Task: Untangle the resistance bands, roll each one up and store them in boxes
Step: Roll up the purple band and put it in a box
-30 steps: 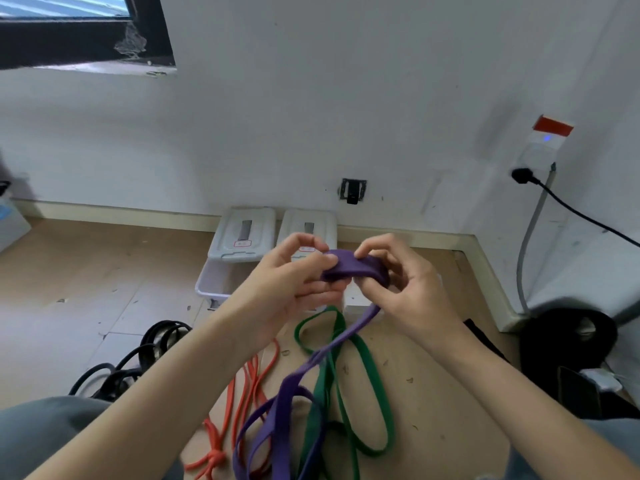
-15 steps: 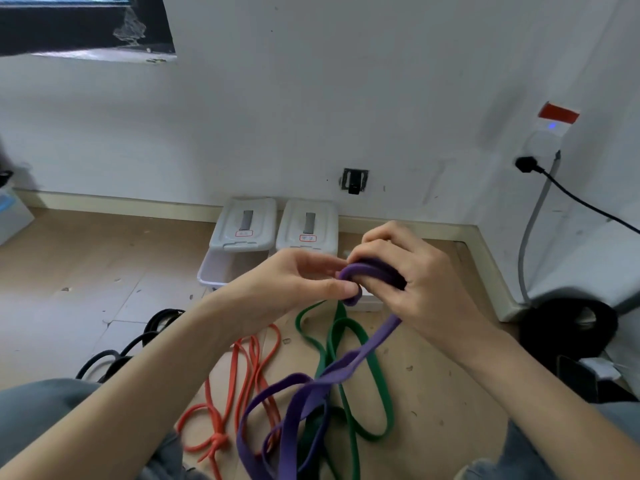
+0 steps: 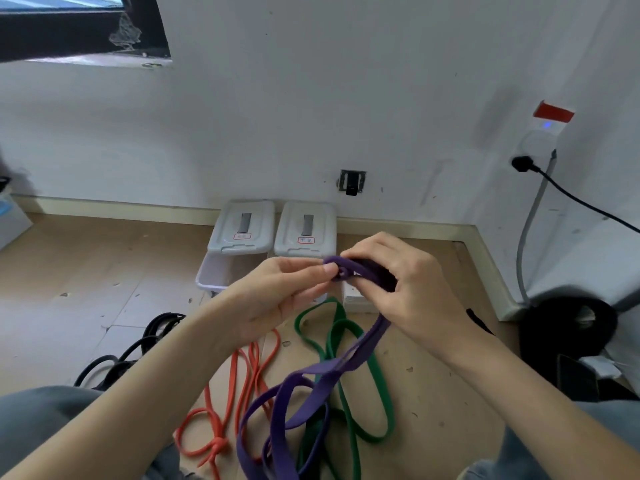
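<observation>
Rolling the purple band (image 3: 360, 270) at chest height above the floor, the right hand (image 3: 403, 289) curls over the small coil, fingers clamped round it, while the left hand (image 3: 277, 296) pinches the coil's inner end between thumb and fingertips. Compared with a second ago, the coil looks tighter and the right hand wraps further over it. From the coil the band's free length slants down and toward the person, ending in loose loops over the green band (image 3: 346, 344) beside the orange band (image 3: 242, 382). Beyond, an open box (image 3: 216, 275) and two lids (image 3: 242, 226) sit against the wall.
</observation>
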The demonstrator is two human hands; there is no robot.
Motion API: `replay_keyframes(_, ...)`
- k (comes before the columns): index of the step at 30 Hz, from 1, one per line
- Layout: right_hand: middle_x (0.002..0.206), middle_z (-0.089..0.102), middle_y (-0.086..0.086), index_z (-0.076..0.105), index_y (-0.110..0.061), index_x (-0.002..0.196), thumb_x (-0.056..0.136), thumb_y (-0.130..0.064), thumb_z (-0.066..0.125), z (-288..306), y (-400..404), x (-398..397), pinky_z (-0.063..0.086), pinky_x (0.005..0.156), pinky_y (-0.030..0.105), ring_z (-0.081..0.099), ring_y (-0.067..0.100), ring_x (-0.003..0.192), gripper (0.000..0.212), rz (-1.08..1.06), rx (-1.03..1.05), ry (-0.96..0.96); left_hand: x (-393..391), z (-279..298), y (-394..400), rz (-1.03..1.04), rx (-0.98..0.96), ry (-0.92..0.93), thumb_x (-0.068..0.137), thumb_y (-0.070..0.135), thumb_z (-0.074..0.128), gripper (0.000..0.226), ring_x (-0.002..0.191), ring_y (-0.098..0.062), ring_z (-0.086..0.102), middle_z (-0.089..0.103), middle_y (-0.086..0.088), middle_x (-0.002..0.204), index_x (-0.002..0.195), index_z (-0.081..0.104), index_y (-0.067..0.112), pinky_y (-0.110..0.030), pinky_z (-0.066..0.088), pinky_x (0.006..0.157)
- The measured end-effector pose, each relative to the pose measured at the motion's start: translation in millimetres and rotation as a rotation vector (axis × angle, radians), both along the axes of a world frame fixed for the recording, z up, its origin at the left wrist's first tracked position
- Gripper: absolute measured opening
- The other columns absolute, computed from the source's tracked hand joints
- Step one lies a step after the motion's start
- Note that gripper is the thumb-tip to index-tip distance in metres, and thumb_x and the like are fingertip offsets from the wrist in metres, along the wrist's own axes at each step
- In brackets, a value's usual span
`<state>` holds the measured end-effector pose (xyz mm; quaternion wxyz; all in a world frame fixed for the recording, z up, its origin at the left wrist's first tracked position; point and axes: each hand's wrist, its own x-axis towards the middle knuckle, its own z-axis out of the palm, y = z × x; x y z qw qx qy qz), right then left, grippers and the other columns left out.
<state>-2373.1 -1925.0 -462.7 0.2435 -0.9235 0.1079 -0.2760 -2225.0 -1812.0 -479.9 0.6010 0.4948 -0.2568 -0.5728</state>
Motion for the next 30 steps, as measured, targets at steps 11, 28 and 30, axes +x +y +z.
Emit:
replay_keyframes(11, 0.108, 0.056, 0.012, 0.069, -0.005, 0.108, 0.082, -0.002, 0.068, -8.0, 2.3, -8.7, 0.057, 0.07, 0.031, 0.061, 0.021, 0.085, 0.026, 0.21, -0.396, 0.188, 3.3, 6.2, 3.1, -0.251, 0.009, -0.916, 0.069, 0.041, 0.074, 0.021, 0.076, -0.013, 0.069, 0.073, 0.005, 0.081, 0.09, 0.069, 0.037, -0.028, 0.055, 0.075)
replay_keyframes(28, 0.09, 0.069, -0.003, 0.059, -0.02, 0.093, 0.071, -0.014, 0.079, -10.6, 3.0, 1.8, 0.055, 0.076, 0.023, 0.067, 0.01, 0.084, 0.03, -0.045, 0.668, -0.063, -7.7, -1.6, 0.2, 0.108, -0.11, -0.489, 0.073, 0.025, 0.07, 0.027, 0.092, -0.012, 0.068, 0.073, 0.002, 0.095, 0.1, 0.068, 0.025, -0.021, 0.054, 0.078)
replay_keyframes(30, 0.098, 0.062, -0.004, 0.063, -0.027, 0.095, 0.076, -0.008, 0.074, -9.3, 0.3, 0.7, 0.048, 0.084, 0.017, 0.059, 0.007, 0.092, 0.029, -0.016, 0.394, 0.034, -2.6, 2.0, 1.1, 0.042, -0.131, -0.694, 0.076, 0.006, 0.071, 0.036, 0.09, -0.007, 0.068, 0.069, 0.009, 0.094, 0.103, 0.064, 0.028, -0.019, 0.054, 0.079)
